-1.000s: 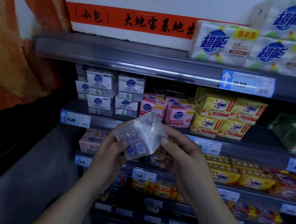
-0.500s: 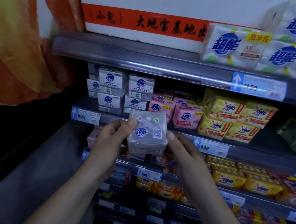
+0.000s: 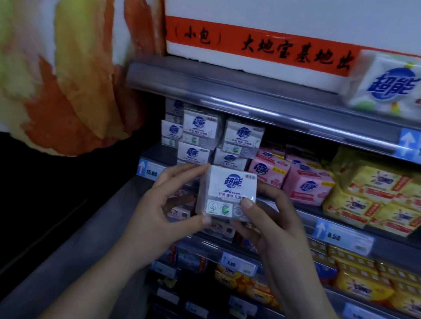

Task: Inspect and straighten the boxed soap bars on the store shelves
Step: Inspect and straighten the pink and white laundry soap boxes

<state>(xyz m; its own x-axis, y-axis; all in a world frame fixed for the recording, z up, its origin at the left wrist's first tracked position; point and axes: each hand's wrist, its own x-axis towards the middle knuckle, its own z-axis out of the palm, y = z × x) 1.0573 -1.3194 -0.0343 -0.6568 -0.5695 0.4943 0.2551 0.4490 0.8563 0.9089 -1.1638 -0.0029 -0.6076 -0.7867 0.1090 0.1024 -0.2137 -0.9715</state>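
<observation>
While both hands are up in front of the shelf (image 3: 401, 250), the white soap pack (image 3: 227, 192) sits between them with its printed front toward the camera. The left hand (image 3: 162, 205) pinches its left edge, fingertips on the top corner and thumb under the bottom corner. The right hand (image 3: 272, 222) grips the right side, thumb pressed on the lower front, fingers curled behind. Matching white packs (image 3: 199, 129) are stacked just behind

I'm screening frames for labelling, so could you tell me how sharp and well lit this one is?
Head view: dim, bluish light; the held white soap pack is sharp, the top-right pack smeared by blur; glare streaks the shelf rail.
</observation>
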